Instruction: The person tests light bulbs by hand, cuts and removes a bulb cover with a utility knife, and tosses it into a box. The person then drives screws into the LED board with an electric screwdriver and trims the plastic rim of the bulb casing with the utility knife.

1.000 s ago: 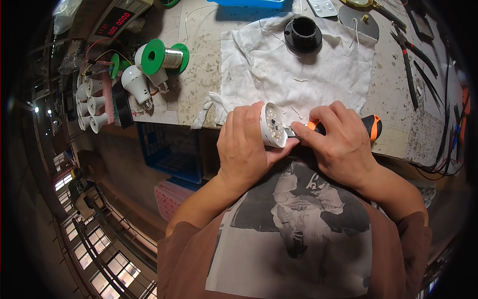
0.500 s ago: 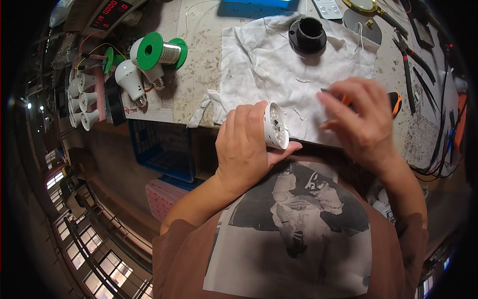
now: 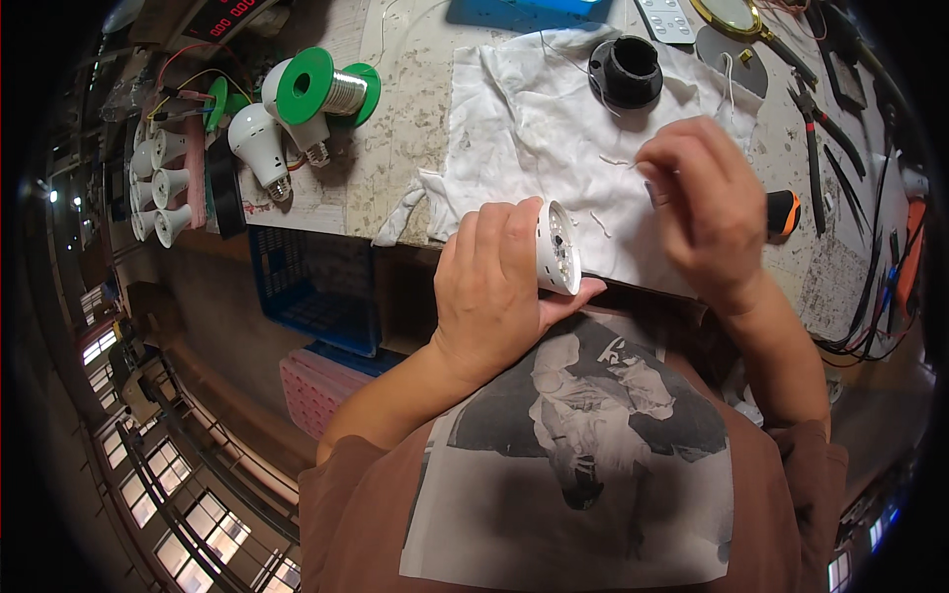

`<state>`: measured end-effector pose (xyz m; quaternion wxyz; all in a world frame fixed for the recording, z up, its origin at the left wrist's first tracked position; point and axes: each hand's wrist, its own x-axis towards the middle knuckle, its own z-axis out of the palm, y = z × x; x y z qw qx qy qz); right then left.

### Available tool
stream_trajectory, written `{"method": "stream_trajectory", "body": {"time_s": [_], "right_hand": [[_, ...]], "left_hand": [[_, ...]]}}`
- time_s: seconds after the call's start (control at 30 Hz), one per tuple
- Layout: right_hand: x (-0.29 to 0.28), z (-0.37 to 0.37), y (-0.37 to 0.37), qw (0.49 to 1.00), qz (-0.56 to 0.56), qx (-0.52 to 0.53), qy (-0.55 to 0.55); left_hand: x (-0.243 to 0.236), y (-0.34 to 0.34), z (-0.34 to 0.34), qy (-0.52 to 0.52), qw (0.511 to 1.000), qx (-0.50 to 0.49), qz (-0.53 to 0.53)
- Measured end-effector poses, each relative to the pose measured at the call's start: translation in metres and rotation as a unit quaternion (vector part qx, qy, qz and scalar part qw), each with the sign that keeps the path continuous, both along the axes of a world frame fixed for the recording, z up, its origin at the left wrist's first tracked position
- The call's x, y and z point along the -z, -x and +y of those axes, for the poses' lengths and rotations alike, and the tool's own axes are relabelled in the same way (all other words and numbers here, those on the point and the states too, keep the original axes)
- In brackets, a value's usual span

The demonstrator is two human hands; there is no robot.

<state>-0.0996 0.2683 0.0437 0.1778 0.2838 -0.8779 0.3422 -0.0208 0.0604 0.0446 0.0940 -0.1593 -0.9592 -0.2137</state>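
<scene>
My left hand [image 3: 491, 274] wraps around a white LED bulb housing [image 3: 559, 259], tilted so its open end faces right. Inside the rim a round board with small parts and a dark centre shows. To the right, my right hand [image 3: 704, 203] hovers over the white cloth [image 3: 514, 128], slightly blurred, thumb and fingers drawn together. Whatever they pinch, if anything, is too small to make out. Beyond this hand an orange-and-black tool handle [image 3: 784, 212] sticks out; the rest is mostly hidden. A short white strand [image 3: 600, 222] lies on the cloth between my hands.
A black round fixture [image 3: 626, 74] stands on the cloth. Left are a green solder-wire spool [image 3: 308, 86], white bulbs [image 3: 259, 148] and several white housings [image 3: 170, 188]. Pliers [image 3: 813, 153], a magnifier [image 3: 732, 15] and cables lie right. A blue crate [image 3: 321, 296] sits below the table edge.
My right hand has risen a little and its fingers have drawn closer together. My left hand keeps hold of the bulb housing. The whole view has shifted slightly.
</scene>
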Motion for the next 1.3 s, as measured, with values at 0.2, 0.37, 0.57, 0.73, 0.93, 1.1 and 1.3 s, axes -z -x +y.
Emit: {"method": "stream_trajectory", "body": {"time_s": [0.2, 0.37, 0.57, 0.73, 0.93, 1.1, 1.3], "right_hand": [[-0.038, 0.067, 0.008, 0.913, -0.246, -0.305, -0.112], [-0.038, 0.077, -0.003, 0.958, -0.204, -0.156, -0.124], [-0.019, 0.073, -0.003, 0.975, -0.077, -0.075, -0.192], [-0.016, 0.072, -0.007, 0.982, -0.068, -0.072, -0.158], [-0.025, 0.042, -0.016, 0.971, -0.073, -0.179, -0.141], [-0.017, 0.030, -0.017, 0.947, -0.106, -0.241, -0.182], [-0.023, 0.025, -0.012, 0.936, -0.136, -0.254, -0.201]], "left_hand": [[0.003, 0.000, -0.002, 0.007, 1.000, -0.001, -0.010], [-0.001, 0.003, -0.001, 0.008, 1.000, 0.003, -0.020], [-0.010, 0.005, -0.001, 0.005, 0.998, -0.007, -0.061], [-0.009, 0.007, -0.001, 0.006, 0.998, -0.004, -0.068], [-0.008, 0.005, -0.002, 0.006, 0.998, -0.009, -0.063], [-0.008, 0.006, 0.000, 0.001, 0.998, -0.002, -0.063], [-0.006, 0.005, -0.001, -0.002, 0.998, -0.005, -0.057]]}}
